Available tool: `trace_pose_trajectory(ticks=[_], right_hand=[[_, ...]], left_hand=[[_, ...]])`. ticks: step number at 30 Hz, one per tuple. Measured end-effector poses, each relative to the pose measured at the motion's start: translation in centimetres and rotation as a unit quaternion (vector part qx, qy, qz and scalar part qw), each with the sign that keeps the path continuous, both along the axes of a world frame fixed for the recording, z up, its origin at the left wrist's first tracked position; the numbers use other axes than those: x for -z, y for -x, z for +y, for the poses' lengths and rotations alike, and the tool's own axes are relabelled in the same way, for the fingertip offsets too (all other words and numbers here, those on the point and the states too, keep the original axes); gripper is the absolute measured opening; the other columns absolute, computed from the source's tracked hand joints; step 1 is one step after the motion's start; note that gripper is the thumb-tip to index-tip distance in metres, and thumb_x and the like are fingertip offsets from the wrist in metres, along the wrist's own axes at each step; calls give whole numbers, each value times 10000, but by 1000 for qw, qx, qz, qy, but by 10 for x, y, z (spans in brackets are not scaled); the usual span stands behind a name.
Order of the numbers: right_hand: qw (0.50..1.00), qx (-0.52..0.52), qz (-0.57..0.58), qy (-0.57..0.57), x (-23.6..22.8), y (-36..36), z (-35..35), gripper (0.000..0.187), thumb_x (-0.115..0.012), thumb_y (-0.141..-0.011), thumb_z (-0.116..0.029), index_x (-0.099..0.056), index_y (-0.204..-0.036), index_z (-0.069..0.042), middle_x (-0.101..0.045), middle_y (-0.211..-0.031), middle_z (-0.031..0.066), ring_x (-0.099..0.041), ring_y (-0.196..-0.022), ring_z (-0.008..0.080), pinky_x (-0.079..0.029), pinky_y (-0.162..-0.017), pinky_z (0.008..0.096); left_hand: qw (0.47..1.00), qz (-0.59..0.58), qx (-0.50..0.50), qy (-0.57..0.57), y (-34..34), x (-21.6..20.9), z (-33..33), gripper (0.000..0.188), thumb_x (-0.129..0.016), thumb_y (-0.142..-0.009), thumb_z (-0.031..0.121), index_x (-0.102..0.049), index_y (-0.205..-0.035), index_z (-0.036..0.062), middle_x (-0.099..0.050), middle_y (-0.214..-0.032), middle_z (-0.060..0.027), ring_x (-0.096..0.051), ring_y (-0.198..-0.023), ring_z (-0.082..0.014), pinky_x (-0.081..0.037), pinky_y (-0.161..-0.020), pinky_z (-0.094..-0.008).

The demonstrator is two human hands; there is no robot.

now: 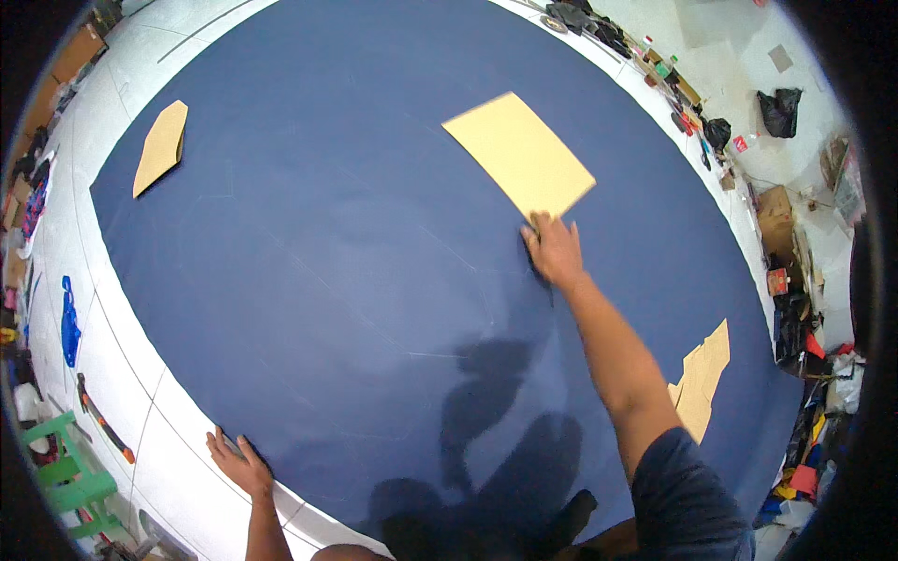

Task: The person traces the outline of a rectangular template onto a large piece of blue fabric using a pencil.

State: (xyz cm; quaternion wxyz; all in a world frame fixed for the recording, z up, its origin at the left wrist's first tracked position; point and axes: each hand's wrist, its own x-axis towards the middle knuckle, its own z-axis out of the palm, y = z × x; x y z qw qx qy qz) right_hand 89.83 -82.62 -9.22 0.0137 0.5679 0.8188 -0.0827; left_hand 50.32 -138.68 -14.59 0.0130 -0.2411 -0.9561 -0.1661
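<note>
A large dark blue sheet [309,187] is spread over the white tiled floor, with faint pale lines drawn on it. My right hand [554,248] reaches far out over it, fingers closed on the near corner of a rectangular tan cardboard piece [520,154]. At the lower left, my left hand [240,465] rests at the sheet's edge, fingers apart and holding nothing. Another cardboard piece [162,148], with angled corners, lies near the sheet's far left edge. A ragged-edged cardboard piece [702,381] sits to the right, partly hidden behind my right arm.
On the floor at left are a blue plastic item [70,323], an orange-and-black curved tool [105,421] and a green plastic stool [79,481]. Clutter lines the right side, including a black bag [779,112], a green bottle [665,66] and a cardboard box [774,220].
</note>
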Motion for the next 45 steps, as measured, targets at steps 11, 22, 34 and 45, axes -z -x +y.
trace_pose_trajectory(ticks=[11,22,34,45], right_hand=[[989,145,-15,19,-6,-36,-338,488,-640,-983,-295,-544,-1406,-72,-471,-1507,240,-403,-1428,430,-287,-1165,655],[939,319,48,118,-2,-9,-546,595,-679,-956,-238,-460,-1464,-17,-345,-1604,280,-297,-1490,493,-241,-1177,673],[917,377,68,105,1,-5,-543,604,-684,-972,-278,-440,-1492,-92,-290,-1648,206,-238,-1526,464,-259,-1165,699],[937,320,17,137,3,2,-541,628,-647,-984,-374,-433,-1503,-92,-306,-1631,207,-281,-1503,448,-355,-1122,690]], left_hand=[[992,30,22,119,-1,6,-4,721,-382,-1053,536,-399,-1519,-13,-321,-1587,-299,-266,-1494,-456,-222,-1201,-592],[989,86,44,112,12,18,-8,737,-331,-1068,567,-356,-1552,12,-289,-1606,-283,-253,-1502,-445,-213,-1206,-599],[983,-16,0,184,2,2,7,695,-318,-1075,532,-300,-1574,48,-227,-1639,-238,-169,-1541,-421,-177,-1230,-589],[988,-28,-4,153,17,0,0,692,-378,-1067,494,-288,-1578,37,-232,-1640,-265,-167,-1539,-440,-140,-1236,-593]])
